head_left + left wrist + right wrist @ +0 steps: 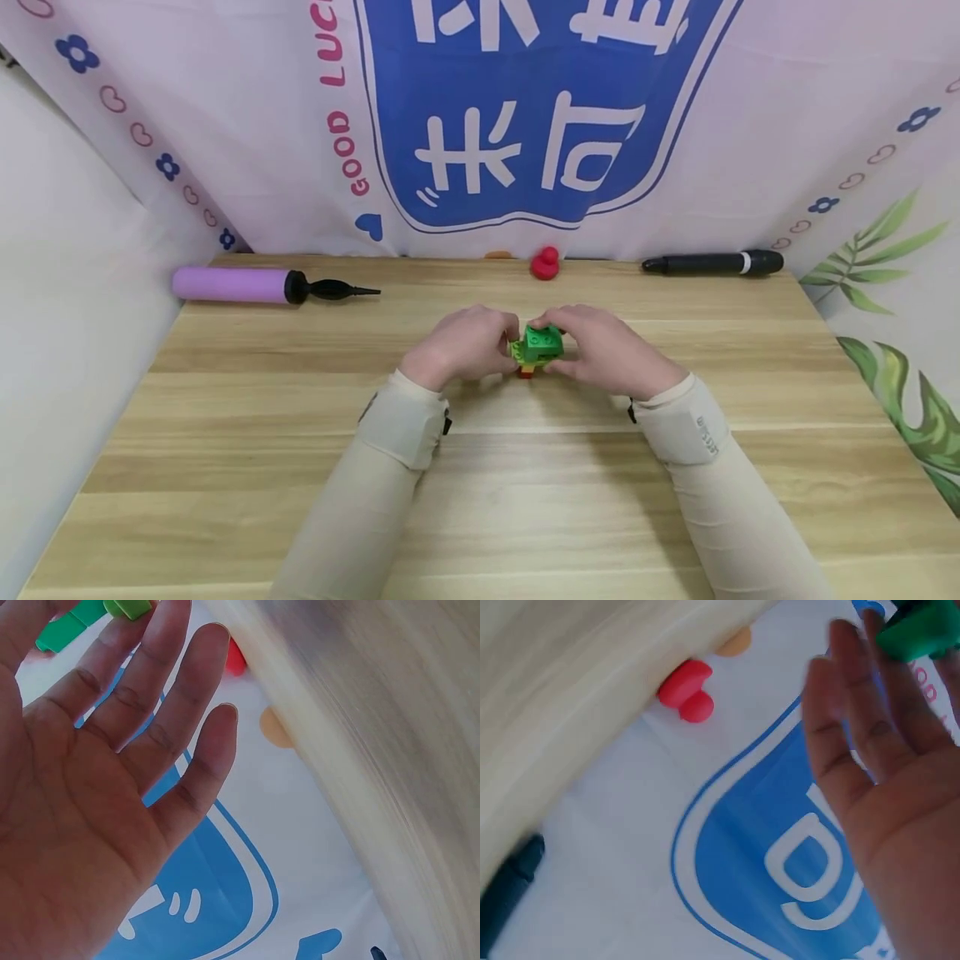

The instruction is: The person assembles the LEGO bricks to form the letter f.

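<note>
A small stack of toy building blocks is between the two hands near the table's middle. It has a green block point(543, 340) on top, a lime-green block point(517, 350) at its left and beneath, and a yellow and a red block point(526, 374) at the bottom. The left hand point(472, 342) pinches the stack's left side, by the lime-green block. From the right, the right hand point(607, 350) grips the green block between thumb and fingers. Both wrist views catch only part of the stack: the green block point(71, 626) in the left, the green block point(926, 634) in the right.
Along the back of the wooden table point(480, 508) lie a purple hand pump point(232, 284) with a black nozzle, a red knobbed piece point(546, 264) and a black pen-shaped object point(712, 263). A printed cloth point(285, 167) hangs right behind them.
</note>
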### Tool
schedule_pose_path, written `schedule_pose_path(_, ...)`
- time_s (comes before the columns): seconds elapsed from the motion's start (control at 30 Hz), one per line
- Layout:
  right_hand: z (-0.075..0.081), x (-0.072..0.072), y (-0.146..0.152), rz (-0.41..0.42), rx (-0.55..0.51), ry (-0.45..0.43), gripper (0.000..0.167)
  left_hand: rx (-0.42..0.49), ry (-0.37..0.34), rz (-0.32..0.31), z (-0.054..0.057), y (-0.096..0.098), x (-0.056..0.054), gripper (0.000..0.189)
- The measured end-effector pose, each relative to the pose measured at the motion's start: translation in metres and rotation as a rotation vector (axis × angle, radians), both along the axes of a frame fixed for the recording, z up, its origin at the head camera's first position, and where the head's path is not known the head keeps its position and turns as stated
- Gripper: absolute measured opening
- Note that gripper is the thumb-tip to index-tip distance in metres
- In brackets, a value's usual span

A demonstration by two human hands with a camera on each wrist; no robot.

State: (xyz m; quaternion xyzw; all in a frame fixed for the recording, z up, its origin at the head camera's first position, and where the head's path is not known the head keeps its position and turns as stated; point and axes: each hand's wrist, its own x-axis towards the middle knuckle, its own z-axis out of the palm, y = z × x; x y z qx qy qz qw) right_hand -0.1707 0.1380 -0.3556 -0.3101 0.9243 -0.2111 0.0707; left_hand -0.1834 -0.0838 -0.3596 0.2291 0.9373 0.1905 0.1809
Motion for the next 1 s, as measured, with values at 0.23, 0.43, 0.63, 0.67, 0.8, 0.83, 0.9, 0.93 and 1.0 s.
schedule_pose_path(0.23, -0.016, -0.002, -0.011, -0.052, 0.101, 0.089, 0.068, -0.011, -0.004, 0.014, -0.001, -0.002, -0.001, 0.03)
schedule_pose_path(0.43, -0.025, -0.007, -0.009, -0.071, -0.048, 0.114, 0.069, -0.004, -0.013, 0.022, -0.001, -0.002, -0.001, 0.028)
schedule_pose_path(0.63, -0.026, -0.011, -0.002, -0.083, -0.115, 0.049, 0.065, 0.021, -0.03, 0.018, -0.002, -0.001, -0.002, 0.034)
schedule_pose_path(0.67, -0.027, -0.013, -0.001, -0.094, -0.125, 0.027, 0.064, 0.027, -0.028, 0.022, -0.002, -0.001, -0.002, 0.036)
schedule_pose_path(0.8, -0.032, -0.018, 0.003, -0.142, -0.161, -0.054, 0.064, 0.071, -0.002, 0.052, -0.005, 0.003, -0.004, 0.036)
schedule_pose_path(0.83, -0.033, -0.02, 0.004, -0.153, -0.164, -0.067, 0.064, 0.079, 0.013, 0.06, -0.006, 0.004, -0.004, 0.035)
schedule_pose_path(0.9, -0.035, -0.022, 0.005, -0.17, -0.169, -0.092, 0.066, 0.084, 0.046, 0.068, -0.008, 0.006, -0.004, 0.033)
schedule_pose_path(0.93, -0.035, -0.023, 0.006, -0.177, -0.169, -0.102, 0.067, 0.083, 0.063, 0.071, -0.009, 0.007, -0.004, 0.032)
schedule_pose_path(1.0, -0.034, -0.024, 0.007, -0.188, -0.17, -0.123, 0.069, 0.079, 0.085, 0.082, -0.012, 0.009, -0.005, 0.031)
